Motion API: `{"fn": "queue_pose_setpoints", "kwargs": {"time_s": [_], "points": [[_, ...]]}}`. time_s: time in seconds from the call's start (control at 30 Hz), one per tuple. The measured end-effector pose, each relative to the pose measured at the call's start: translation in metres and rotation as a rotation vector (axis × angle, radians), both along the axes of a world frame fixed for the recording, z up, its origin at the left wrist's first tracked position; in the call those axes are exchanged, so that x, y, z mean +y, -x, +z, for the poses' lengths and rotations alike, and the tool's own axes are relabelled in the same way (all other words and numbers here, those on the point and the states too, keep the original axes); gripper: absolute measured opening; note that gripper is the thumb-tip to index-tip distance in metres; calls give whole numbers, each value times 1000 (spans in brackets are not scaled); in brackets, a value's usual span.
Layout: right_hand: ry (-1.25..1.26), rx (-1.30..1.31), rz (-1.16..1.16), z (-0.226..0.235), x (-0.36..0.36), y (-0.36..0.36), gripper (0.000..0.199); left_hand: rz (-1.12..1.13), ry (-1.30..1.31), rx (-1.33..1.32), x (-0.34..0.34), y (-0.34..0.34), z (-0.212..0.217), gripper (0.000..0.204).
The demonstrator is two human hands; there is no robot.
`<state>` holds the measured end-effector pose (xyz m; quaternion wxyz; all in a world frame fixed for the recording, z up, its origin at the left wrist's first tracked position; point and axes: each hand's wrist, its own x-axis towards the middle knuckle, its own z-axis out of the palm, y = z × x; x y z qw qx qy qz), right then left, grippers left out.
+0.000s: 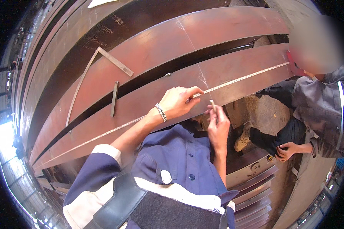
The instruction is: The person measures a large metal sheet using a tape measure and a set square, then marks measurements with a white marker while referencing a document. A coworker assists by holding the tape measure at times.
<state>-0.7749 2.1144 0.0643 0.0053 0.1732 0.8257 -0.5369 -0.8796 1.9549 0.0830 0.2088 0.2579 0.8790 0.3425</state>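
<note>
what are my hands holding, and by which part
The right hand grips a slim stick behind its pale tip; the left hand is at the measuring tape, whether gripping or pressing is unclear.

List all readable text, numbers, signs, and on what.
Dark beam: several lines of pale lettering, not copied.
Tape measure: markings too small to read.
Near beam: white line and loop sign.
Blue-and-cream jacket: short dark lettering, not copied.
Tan panel: dark curved mark, unclear.

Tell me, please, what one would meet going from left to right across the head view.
Short metal bar, left hand, right hand, co-worker's tan shoe, co-worker's lower hand.
</note>
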Motion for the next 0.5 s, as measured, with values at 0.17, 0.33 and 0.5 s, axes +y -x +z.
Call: {"fn": "queue_pose_setpoints", "kwargs": {"time_s": [0.17,0.33,0.5], "points": [[-383,207,71,-2,21,20,34,-113,201,123,2,-9,-6,45],[-688,62,302,-5,25,34,50,-112,252,113,6,-10,-11,49],[-813,-1,369,-6,30,33,53,-112,175,114,7,-5,-12,44]]}}
